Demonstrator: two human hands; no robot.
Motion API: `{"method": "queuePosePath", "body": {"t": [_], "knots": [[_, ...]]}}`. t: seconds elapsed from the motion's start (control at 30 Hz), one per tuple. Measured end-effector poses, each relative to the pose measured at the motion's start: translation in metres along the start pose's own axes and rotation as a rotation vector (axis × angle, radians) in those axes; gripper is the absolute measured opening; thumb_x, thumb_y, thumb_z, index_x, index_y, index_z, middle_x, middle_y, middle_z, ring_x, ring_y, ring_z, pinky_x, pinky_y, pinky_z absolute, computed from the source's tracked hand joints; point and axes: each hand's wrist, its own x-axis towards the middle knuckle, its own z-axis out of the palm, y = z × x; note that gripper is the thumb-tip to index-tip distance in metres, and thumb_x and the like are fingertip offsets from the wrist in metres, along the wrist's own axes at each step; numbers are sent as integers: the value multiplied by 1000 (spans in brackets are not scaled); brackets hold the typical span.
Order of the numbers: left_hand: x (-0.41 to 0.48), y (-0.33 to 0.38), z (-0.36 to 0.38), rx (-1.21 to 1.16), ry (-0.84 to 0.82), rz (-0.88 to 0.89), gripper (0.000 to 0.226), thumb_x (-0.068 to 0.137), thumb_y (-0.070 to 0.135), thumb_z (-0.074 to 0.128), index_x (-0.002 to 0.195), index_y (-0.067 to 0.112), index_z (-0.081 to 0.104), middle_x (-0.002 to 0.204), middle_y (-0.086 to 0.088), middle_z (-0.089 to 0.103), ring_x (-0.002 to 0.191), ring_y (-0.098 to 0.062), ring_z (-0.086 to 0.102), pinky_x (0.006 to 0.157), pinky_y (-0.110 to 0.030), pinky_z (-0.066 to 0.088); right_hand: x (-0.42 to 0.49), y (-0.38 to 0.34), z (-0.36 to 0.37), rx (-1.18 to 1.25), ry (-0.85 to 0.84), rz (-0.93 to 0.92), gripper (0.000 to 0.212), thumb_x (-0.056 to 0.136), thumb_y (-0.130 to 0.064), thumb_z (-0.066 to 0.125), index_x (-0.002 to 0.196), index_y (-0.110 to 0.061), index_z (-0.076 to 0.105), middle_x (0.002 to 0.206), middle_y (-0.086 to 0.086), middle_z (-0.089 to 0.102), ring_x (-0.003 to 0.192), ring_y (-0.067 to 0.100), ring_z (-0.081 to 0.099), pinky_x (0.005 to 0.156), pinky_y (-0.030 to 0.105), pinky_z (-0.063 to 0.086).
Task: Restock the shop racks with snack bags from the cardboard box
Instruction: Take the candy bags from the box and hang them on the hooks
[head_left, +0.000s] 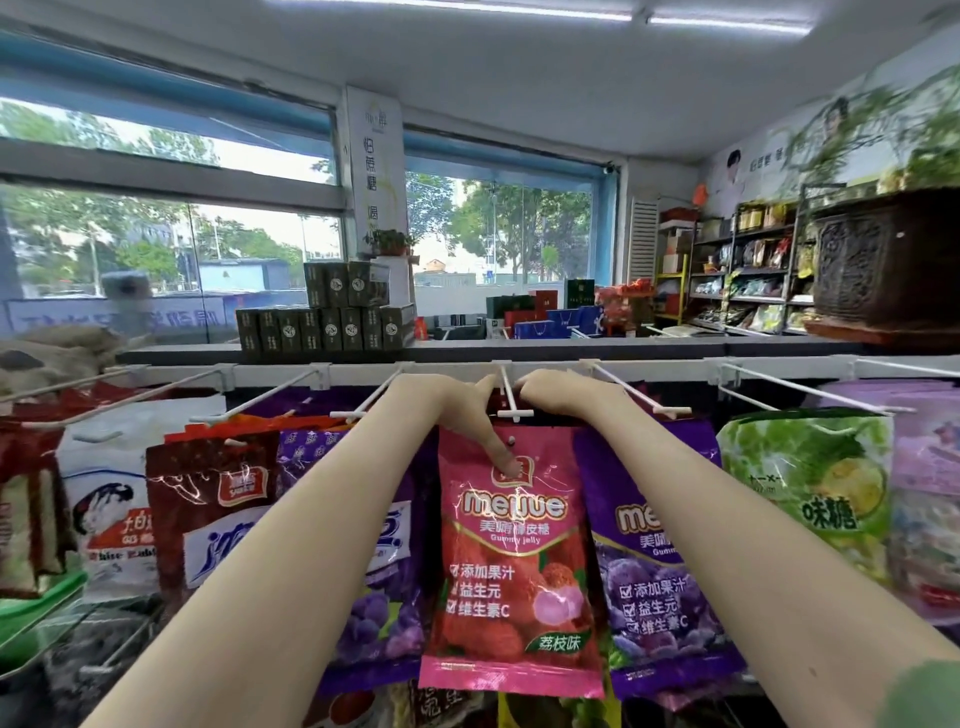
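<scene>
Arms: two bare forearms (291, 571) rise from the bottom edge towards one peg.
Pink bag (511, 571): a glossy gummy pouch that hangs flat, straight below the grip. Its punched hole sits just under the peg's tip and looks not yet threaded.
Left hand (457, 410): the thumb (504, 454) presses the header front beside the hole. The other fingers are hidden behind, so it reads as a pinch.
Right hand (558, 395): its fingers curl just right of the peg, above the bag's corner. I cannot tell what they hold.
Handling: probably light, with soft sides and slick film. The flat sealed header is the stiffest part, so hold it either side of the hole.
Peg (509, 395): a white wire that runs out between the hands.
Neighbours: a purple bag (660, 571) just right of the grip, and a green bag (810, 483) beyond it.
</scene>
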Motion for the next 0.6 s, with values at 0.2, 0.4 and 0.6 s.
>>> {"method": "queuePosePath", "body": {"t": [0.2,0.4,0.6], "knots": [[1,1,2,171,98,8,119,54,66,79,149,31,17,144,3,31,132,-23,38,107,-43,36,-17,-1,-1,126,-22,-72,37,96,-13,38,129,-9,56,132,11,56,120,25,51,96,28,37],[-2,4,-1,96,99,125,77,61,51,83,126,29,50,123,6,59,106,-18,59,93,-35,48,-30,-5,-5,129,-23,-134,31,95,-9,40,112,0,65,116,17,64,106,31,60,94,36,45],[-4,1,6,279,251,143,65,67,61,73,120,29,56,119,4,62,107,-19,57,95,-36,42,-59,-8,-1,91,-23,-199,20,98,-24,46,101,-19,65,126,11,58,106,23,55,85,30,39]]}}
